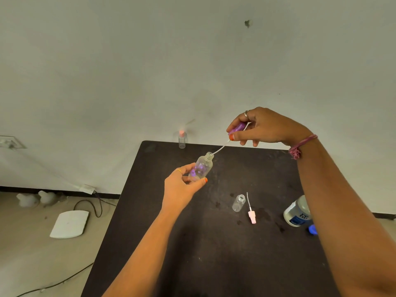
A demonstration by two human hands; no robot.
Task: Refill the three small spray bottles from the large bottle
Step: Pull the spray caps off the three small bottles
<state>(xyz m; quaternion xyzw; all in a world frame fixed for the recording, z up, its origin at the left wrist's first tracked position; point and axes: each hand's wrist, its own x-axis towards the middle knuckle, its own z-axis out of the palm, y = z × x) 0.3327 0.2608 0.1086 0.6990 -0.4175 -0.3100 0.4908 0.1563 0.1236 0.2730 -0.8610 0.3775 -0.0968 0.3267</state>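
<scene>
**Mia:** What is the left hand doing?

**Ben:** It holds a small see-through bottle with purple marks on it. Thumb and fingers curl round the bottom half. The open neck tips up toward one o'clock.

**Mia:** And the right hand?

**Ben:** It pinches the purple spray top. A thin white tube hangs from it, and its tip sits right at the bottle's mouth. From the bottle, that hand is up at about two o'clock.

**Mia:** Is the bottle hard to hold?

**Ben:** I think it is very light, and smooth, so it could slip. Holding it round the fat middle looks best. The tube looks bendy, so hold the top, not the tube.

**Mia:** Where are the other things?

**Ben:** On the dark table. One open little bottle stands at five o'clock from the left hand, with a pink spray top lying just beside it. Another small bottle stands at the far edge, at twelve o'clock. The big bottle is at four o'clock, partly behind the right arm, and looks heavier. A blue thing lies near it, maybe its cap.
</scene>
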